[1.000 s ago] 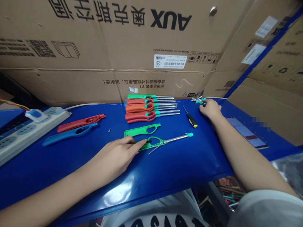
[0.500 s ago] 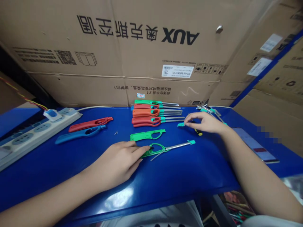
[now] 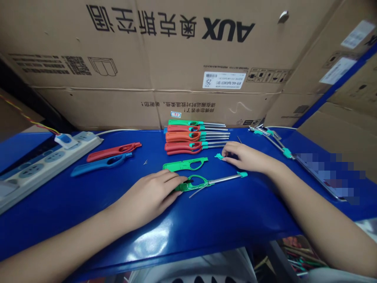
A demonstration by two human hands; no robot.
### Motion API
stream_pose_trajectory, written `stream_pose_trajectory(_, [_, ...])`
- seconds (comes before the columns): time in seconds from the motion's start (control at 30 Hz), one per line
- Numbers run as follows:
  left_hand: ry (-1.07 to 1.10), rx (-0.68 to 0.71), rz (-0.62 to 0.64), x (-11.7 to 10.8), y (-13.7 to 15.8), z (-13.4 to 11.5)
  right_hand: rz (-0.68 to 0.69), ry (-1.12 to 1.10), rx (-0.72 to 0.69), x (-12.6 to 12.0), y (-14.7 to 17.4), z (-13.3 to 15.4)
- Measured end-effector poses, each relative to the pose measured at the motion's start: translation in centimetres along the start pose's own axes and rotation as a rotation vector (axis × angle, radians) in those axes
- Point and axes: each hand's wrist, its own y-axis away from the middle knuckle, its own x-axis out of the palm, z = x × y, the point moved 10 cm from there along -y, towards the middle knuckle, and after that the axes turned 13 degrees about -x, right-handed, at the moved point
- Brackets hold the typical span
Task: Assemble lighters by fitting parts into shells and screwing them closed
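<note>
My left hand [image 3: 157,196] is closed on the handle end of an opened green lighter [image 3: 196,181], pressing it to the table. A long metal tube [image 3: 225,179] with a teal tip sticks out of this lighter to the right, and a thin wire or rod slants down beside it. Just behind lies the matching green shell half [image 3: 185,164]. With thumb and fingertips together, my right hand [image 3: 247,158] touches a small teal plastic piece [image 3: 218,156] low over the table. Whether it is one piece or more I cannot make out.
Assembled long-tube lighters [image 3: 182,136] lie in a row at the back. Red [image 3: 113,152] and blue handle shells [image 3: 101,164] are at left, near a power strip [image 3: 59,165]. More metal tubes [image 3: 272,138] and a phone [image 3: 315,173] lie right. Cardboard [image 3: 176,70] walls the back.
My right hand has moved left and slightly down with the teal piece. My left hand keeps its hold on the green lighter. The camera view has shifted a little.
</note>
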Motion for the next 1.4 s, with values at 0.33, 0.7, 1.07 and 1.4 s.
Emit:
stream_pose_trajectory(0.33, [0.185, -0.063, 0.066, 1.1, -0.1, 0.7, -0.127, -0.233, -0.271, 0.9, -1.9, 8.5])
stream_pose_trajectory(0.7, [0.242, -0.099, 0.076, 1.2, -0.1, 0.9, -0.061, -0.057, -0.325, 3.8, -2.7, 10.4])
stream_pose_trajectory(1.07, [0.270, -0.124, 0.088, 1.1, -0.4, 1.1, -0.120, 0.047, -0.368, 3.9, -2.7, 11.2])
stream_pose_trajectory(1.4, [0.298, -0.132, 0.097, 1.3, -0.3, 1.2, -0.162, 0.090, -0.420, 3.6, -2.5, 12.1])
